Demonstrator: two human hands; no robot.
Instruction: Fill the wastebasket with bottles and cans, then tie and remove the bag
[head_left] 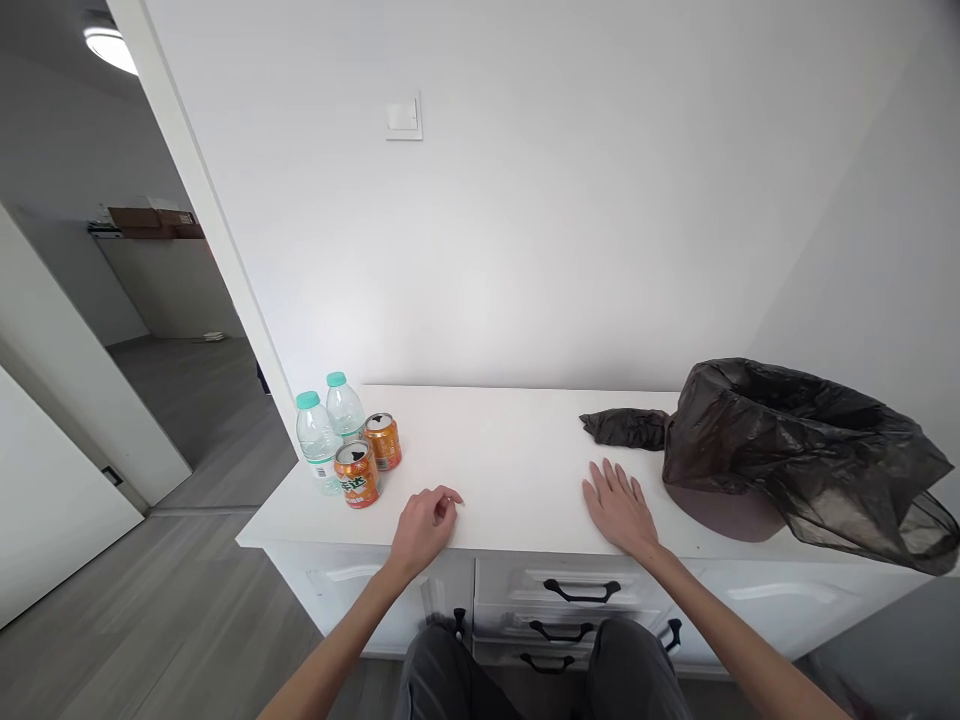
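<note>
My left hand [424, 526] rests on the white cabinet top [502, 470] near its front edge, fingers loosely curled with nothing visible in them. Left of it stand two orange cans [358, 474] [383, 440] with open tops and two clear water bottles with teal caps [317, 440] [345, 407]. My right hand [619, 508] lies flat on the top, fingers stretched out, empty. Just right of it sits a bin lined with a black plastic bag [787, 445]. A folded black bag [626, 428] lies behind my right hand.
A white wall with a light switch [403, 116] rises behind the cabinet. Drawers with black handles [581, 593] sit below the top, by my knees. A doorway on the left opens onto a room with grey wooden floor [195, 400].
</note>
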